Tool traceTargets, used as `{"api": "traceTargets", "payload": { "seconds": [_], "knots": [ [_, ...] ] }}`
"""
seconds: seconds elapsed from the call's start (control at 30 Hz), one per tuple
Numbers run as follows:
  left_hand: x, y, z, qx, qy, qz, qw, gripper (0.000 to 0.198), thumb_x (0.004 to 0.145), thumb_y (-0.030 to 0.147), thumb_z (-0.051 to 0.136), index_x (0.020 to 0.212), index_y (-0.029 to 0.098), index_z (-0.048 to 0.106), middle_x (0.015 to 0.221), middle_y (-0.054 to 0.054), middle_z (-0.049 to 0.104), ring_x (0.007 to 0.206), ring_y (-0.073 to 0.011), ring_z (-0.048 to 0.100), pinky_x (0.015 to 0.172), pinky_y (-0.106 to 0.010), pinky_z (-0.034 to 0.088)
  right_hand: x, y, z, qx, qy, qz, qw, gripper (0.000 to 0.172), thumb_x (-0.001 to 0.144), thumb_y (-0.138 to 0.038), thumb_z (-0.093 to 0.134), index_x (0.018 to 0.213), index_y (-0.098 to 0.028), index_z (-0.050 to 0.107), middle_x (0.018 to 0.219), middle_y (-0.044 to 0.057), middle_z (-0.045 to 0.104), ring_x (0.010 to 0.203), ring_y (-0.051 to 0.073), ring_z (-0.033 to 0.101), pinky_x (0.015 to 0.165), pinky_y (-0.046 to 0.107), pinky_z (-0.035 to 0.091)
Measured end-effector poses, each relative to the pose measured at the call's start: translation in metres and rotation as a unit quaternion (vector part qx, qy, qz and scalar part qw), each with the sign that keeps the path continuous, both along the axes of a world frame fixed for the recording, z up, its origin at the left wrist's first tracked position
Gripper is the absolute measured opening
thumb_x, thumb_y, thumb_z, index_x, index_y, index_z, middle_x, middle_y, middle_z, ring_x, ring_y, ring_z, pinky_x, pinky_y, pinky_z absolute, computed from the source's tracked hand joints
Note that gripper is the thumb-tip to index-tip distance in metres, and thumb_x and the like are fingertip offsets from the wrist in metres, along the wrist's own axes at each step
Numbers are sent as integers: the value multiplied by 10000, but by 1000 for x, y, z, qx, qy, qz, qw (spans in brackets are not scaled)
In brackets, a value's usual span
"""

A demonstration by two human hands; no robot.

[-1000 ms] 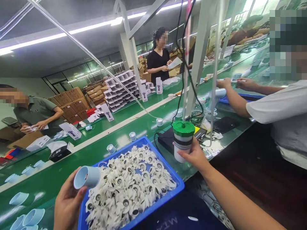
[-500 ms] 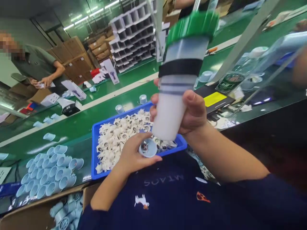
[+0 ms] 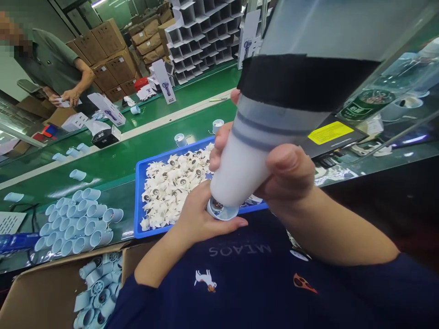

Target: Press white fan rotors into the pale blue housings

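My left hand [image 3: 195, 214] is wrapped round a small light blue plastic cup [image 3: 230, 214] with its opening facing up. Some small parts show inside the cup's mouth. My right hand [image 3: 293, 178] grips a thick, translucent white cylinder [image 3: 245, 164] with a black band round it. The cylinder is tilted, its rounded lower end over the cup and hiding part of the opening. I cannot tell whether the two touch. Just beyond my hands is a blue tray [image 3: 138, 201] full of white finned fan pieces [image 3: 174, 185].
Rows of light blue cups [image 3: 73, 219] lie on the bench to the left. An open cardboard box [image 3: 41, 297] below holds more cups. Across the green conveyor [image 3: 144, 132], a person [image 3: 61, 68] handles something white. A bottle [image 3: 368, 103] stands at the right.
The cylinder has come down and closer to the camera, now overlapping the cup's mouth. Its green top has left the view. My left hand still holds the cup.
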State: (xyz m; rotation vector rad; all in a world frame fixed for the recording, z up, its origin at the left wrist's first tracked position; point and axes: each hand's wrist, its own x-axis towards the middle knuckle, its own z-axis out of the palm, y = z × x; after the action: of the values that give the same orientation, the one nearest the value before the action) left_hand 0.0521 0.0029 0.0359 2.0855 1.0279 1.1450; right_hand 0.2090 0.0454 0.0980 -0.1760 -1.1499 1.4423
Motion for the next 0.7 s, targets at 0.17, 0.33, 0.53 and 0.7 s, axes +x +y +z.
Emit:
{"api": "traceTargets", "payload": {
  "seconds": [0.17,0.33,0.53,0.7],
  "knots": [
    [-1,2,-1,24,-6,-6,1000,488,728,571,792,998,183,672,885,-35,693,752,-177,634,718,-293,532,0,1,-4,-1,-6,1,1000,426,738,-521,828,918,-178,651,889,34,620,740,177,638,620,282,569],
    [0,0,3,-18,13,-11,1000,516,697,585,809,993,182,682,868,-33,696,749,-190,642,715,-297,533,-5,6,-1,-44,-10,-13,999,547,672,-573,869,929,-168,609,910,37,621,714,175,642,601,287,575],
    [-25,7,2,-143,175,13,974,812,682,566,825,1389,272,555,1198,-80,706,1036,-297,683,868,-396,554,29,22,-15,-84,-21,-91,992,587,618,-583,886,927,-172,602,891,-7,625,721,145,644,655,263,583],
    [-97,2,-19,-95,43,203,974,634,674,503,851,1201,200,666,1090,-101,736,918,-255,710,822,-363,564,97,29,-76,-77,-104,-266,955,366,782,-503,840,960,-257,637,959,-19,610,781,151,635,734,310,592]
  ]
}}
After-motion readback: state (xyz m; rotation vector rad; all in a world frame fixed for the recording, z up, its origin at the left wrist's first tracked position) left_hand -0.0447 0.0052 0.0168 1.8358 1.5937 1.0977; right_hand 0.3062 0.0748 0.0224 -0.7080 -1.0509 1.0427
